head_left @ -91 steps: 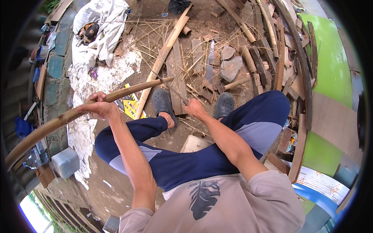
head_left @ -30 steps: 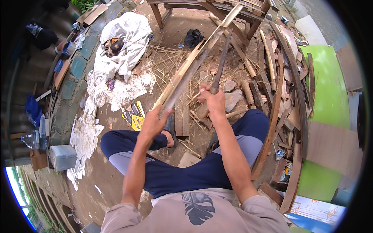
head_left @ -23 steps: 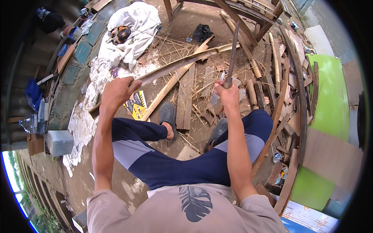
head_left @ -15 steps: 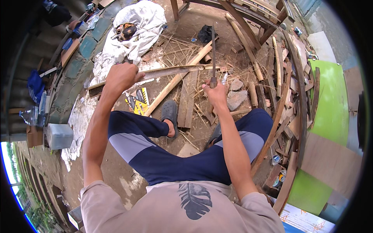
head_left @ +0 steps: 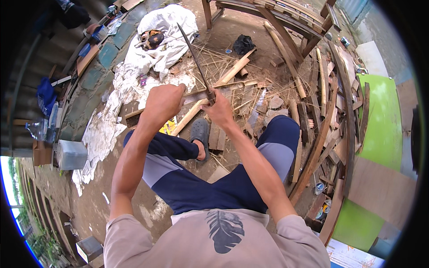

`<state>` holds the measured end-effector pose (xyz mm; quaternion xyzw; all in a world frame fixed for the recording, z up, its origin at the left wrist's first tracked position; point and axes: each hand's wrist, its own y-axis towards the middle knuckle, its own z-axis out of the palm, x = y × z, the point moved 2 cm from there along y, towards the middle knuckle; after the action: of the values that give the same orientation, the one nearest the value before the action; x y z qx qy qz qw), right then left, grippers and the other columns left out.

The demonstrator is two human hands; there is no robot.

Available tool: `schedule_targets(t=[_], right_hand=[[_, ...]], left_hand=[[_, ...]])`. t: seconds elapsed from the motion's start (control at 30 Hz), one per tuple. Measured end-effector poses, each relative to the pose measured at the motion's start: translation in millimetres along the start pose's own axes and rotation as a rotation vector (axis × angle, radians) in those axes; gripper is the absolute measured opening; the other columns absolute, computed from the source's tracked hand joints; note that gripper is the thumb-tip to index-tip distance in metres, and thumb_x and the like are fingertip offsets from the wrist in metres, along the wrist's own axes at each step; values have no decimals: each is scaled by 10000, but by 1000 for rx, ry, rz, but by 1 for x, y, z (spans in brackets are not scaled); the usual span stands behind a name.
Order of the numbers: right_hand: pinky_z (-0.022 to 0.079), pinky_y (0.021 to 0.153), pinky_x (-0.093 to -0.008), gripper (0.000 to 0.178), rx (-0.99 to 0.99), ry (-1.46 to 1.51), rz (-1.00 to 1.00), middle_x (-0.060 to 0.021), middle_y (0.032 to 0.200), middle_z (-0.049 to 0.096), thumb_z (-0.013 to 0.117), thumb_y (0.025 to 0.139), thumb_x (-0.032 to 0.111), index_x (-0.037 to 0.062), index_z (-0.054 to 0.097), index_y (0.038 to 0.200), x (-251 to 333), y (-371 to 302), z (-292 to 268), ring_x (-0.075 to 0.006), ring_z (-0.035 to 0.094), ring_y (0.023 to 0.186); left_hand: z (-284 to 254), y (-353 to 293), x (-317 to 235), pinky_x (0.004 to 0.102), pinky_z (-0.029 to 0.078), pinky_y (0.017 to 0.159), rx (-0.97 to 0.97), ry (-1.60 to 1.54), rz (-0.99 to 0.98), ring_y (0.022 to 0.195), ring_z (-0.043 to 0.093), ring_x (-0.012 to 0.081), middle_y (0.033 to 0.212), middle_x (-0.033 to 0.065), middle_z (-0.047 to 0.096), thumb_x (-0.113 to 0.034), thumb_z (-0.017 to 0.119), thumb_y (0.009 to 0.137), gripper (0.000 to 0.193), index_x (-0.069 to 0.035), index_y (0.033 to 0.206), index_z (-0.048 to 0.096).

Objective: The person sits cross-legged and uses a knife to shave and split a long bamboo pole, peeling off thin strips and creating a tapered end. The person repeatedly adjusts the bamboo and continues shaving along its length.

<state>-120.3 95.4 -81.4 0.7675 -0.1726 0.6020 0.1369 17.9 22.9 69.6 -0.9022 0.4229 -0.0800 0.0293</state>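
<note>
My left hand [head_left: 163, 102] is closed around a long, narrow bamboo strip [head_left: 237, 85]. The strip runs from beside my left knee out past my right hand, lying slantwise above the ground. A long-bladed knife, like a machete [head_left: 191, 50], is gripped by its handle in my right hand [head_left: 219, 109]. Its dark blade points away and up to the left, crossing over the strip. Both hands are close together in front of my knees, and the fist hides part of the strip. Below them a thicker pale bamboo piece [head_left: 190, 118] slants along the ground beside my shoe [head_left: 199, 136].
A calico cat [head_left: 152, 39] lies on a white sack [head_left: 176, 20] at the far left. Thin shavings [head_left: 219, 58] litter the ground ahead. A wooden bench [head_left: 272, 18] stands at the back. Timber offcuts [head_left: 330, 129] and a green board [head_left: 377, 120] are on the right.
My right hand has moved left, toward my left hand, and the blade has swung from upright to leaning left. My left hand has moved right and slightly nearer, with the strip.
</note>
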Motion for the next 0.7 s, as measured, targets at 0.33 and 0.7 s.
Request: schedule_targets(t=[0.33,0.7], right_hand=[[520,795,-398,528,-123,-115,-186,-165,982,687,792,742,105,-1,545,1196,4,19,18,-329,672,897],[496,760,-434,369,-51,-178,-387,-165,959,627,730,753,108,12,568,1071,57,13,1,-358,632,864]], left_hand=[[-55,-64,-30,462,413,1001,-462,10,38,1092,614,285,1085,132,677,-280,682,857,340,-76,1125,640],[-40,-82,29,400,450,806,-1200,-2018,436,792,552,224,849,71,551,-472,438,998,437,-59,996,583]])
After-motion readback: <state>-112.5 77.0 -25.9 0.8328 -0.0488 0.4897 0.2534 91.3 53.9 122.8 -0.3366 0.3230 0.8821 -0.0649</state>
